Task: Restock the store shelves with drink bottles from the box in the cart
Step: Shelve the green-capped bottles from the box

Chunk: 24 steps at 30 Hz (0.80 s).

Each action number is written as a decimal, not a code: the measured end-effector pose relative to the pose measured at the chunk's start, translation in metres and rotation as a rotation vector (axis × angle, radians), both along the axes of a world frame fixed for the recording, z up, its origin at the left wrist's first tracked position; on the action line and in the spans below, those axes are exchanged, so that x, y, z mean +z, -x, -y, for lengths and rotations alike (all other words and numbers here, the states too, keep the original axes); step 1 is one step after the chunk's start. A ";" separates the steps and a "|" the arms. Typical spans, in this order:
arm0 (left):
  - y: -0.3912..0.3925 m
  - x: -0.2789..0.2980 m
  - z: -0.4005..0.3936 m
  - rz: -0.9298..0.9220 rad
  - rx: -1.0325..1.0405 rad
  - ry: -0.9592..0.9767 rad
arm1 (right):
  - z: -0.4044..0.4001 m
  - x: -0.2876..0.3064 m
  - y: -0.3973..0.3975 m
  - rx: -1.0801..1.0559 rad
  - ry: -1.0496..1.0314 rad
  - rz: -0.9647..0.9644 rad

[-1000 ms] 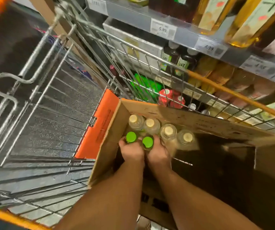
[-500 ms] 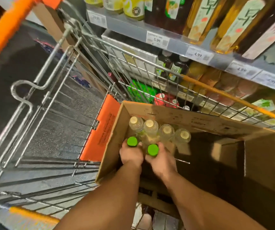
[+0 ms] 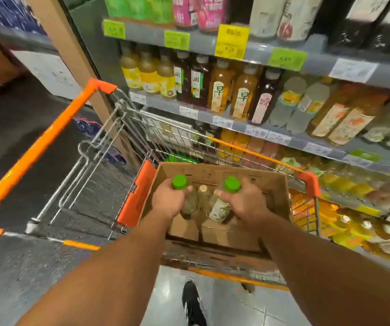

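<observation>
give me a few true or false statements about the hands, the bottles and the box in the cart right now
1. Each hand holds one green-capped bottle. True: the left hand grips the left bottle and the right hand grips the right bottle.
2. The cardboard box sits on a store shelf. False: it sits inside the cart.
3. The held bottles have red caps. False: both caps are green.
4. A bottle with a pale cap shows in the box between the two hands. True.
5. The cart's trim is blue. False: its handle and corners are orange.
</observation>
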<state>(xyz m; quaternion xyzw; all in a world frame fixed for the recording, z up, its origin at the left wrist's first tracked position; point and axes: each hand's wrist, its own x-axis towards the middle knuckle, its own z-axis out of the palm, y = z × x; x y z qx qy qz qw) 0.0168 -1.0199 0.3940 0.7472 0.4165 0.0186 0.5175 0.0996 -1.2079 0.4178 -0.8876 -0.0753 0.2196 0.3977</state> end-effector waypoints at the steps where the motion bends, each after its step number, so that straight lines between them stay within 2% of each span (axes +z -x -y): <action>1: 0.002 0.019 0.007 0.024 -0.030 -0.005 | 0.014 0.021 -0.001 -0.014 -0.009 0.037; 8: 0.015 0.157 0.094 0.262 -0.155 0.051 | 0.134 0.171 0.018 -0.152 -0.036 0.259; 14: 0.013 0.260 0.190 0.400 -0.287 0.084 | 0.236 0.265 0.058 -0.300 0.001 0.450; 19: 0.008 0.308 0.255 0.413 -0.321 -0.004 | 0.287 0.311 0.070 -0.373 0.011 0.509; 24: -0.016 0.317 0.298 0.409 -0.413 -0.221 | 0.314 0.307 0.063 -0.470 -0.032 0.526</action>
